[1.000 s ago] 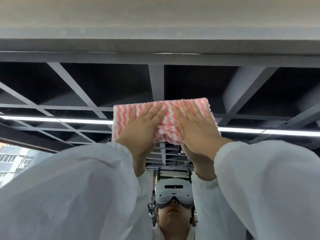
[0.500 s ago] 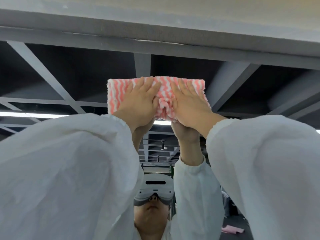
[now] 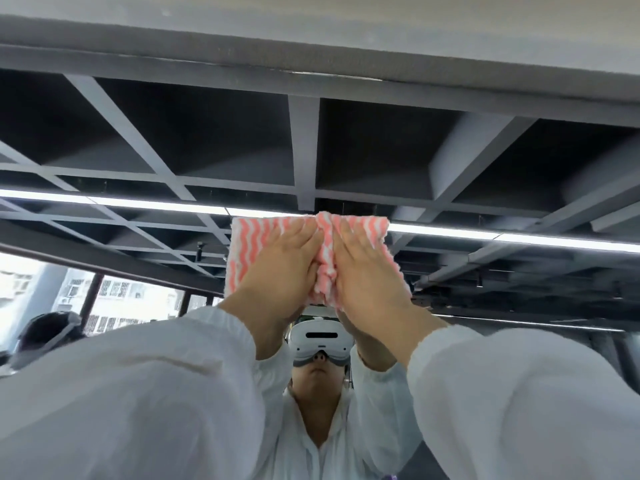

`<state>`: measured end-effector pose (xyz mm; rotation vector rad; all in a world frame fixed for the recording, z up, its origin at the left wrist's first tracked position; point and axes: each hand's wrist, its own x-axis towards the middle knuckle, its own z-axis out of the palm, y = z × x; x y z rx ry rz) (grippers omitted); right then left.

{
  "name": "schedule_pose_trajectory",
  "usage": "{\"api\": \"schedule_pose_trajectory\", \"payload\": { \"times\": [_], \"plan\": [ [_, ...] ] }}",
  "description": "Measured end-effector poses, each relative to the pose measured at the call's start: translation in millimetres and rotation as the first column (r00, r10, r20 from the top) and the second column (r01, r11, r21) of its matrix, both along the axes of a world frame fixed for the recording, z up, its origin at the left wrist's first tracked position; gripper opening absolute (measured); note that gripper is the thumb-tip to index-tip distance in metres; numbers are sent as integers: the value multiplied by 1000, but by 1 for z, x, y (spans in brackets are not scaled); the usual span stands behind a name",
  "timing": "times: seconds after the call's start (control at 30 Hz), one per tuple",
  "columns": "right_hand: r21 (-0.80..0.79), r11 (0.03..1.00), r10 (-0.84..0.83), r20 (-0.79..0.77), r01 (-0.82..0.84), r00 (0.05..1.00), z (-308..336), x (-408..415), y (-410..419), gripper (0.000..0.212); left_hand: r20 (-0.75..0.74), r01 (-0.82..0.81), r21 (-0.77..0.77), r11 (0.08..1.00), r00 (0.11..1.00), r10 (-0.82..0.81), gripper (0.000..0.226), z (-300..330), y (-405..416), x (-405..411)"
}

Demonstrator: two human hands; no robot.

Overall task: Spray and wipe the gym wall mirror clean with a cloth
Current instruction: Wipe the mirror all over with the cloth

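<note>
Far left of frame, mid height: reflected windows (image 3: 114, 299) with bright buildings outside, and part of another person's head (image 3: 48, 332) with a strap across it, lower left.

Lower left: left sleeve (image 3: 131, 393), white, fills that corner and runs up toward centre.

Upper half, left to right: mirror (image 3: 207, 150) shows a dark grid ceiling, with a light strip (image 3: 138, 204) running across the frame at mid height. Pale wall band (image 3: 311, 15) sits above the mirror's top edge.

Centre: left hand (image 3: 282, 268) lies flat on the cloth (image 3: 247, 245), fingers straight and together, pointing up, palm pressing the cloth against the mirror. No curl round the fabric that I can see.

The cloth is pink-and-white wavy striped, spread on the glass at frame centre, just under the light strip. Its left part is flat and uncovered; the middle is bunched into a ridge between the two hands.

Right hand (image 3: 369, 271) is just right of the left hand, same pose: fingers straight, flat on the cloth, pressing. The thumb sides of both hands meet at the bunched ridge.

Below the hands, centre: the person's reflection, white headset (image 3: 320, 341) on, arms raised.

Lower right: right sleeve (image 3: 519, 403), white, fills that corner.
</note>
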<state>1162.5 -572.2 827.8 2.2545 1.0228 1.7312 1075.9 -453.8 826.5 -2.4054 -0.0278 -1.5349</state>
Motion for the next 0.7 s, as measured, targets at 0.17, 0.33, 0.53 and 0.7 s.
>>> {"api": "schedule_pose_trajectory", "payload": {
  "times": [0.17,0.33,0.53,0.7],
  "plan": [
    [-80,997,-15,-122,5,992,-37,-14,-15,79,-133,-116,-27,993,985,111,56,-36,-15,-9],
    [-68,997,27,-255,-46,966,-62,-17,-19,79,-259,-223,-27,974,943,208,65,-64,-27,-14],
    [-93,995,-41,-221,21,974,-74,-33,-18,77,-287,-314,-36,949,913,291,64,-93,-29,-5],
    [-75,997,-21,-251,2,968,-67,-35,-20,71,-227,-264,-3,964,939,257,66,-90,-19,3]
  ]
}}
